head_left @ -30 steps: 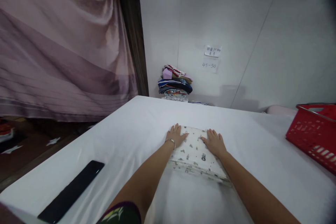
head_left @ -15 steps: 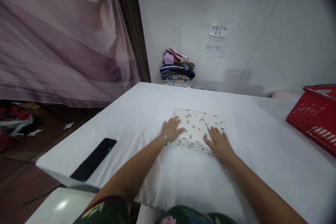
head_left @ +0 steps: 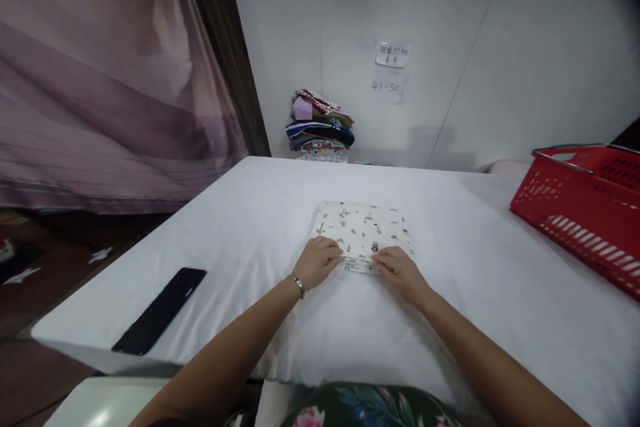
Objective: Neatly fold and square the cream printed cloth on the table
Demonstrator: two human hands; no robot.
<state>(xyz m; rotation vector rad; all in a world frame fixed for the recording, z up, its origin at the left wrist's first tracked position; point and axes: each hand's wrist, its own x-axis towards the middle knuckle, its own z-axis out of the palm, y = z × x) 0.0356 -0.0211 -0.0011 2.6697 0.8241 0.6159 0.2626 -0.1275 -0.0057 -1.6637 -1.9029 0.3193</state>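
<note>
A folded white cloth point(head_left: 363, 227) with a small scattered print lies flat in the middle of the white-covered table point(head_left: 240, 227). Its stacked layers show along the near edge. My left hand point(head_left: 319, 260), with a bracelet at the wrist, pinches that near edge toward its left end. Close by on the right, my right hand point(head_left: 400, 271) grips the same edge between thumb and fingers. A short stretch of the folded layers shows between the two hands.
A black phone point(head_left: 160, 310) lies at the table's left edge. On the right stands a red plastic basket point(head_left: 575, 207). Several folded clothes point(head_left: 320, 127) are piled against the wall beyond the far edge. A pink curtain point(head_left: 125, 80) hangs at left; paper notes point(head_left: 390, 70) are on the wall.
Both hands have gone from lying flat on the cloth to pinching its near edge, closer together. The view has turned slightly right, bringing more of the basket into sight.
</note>
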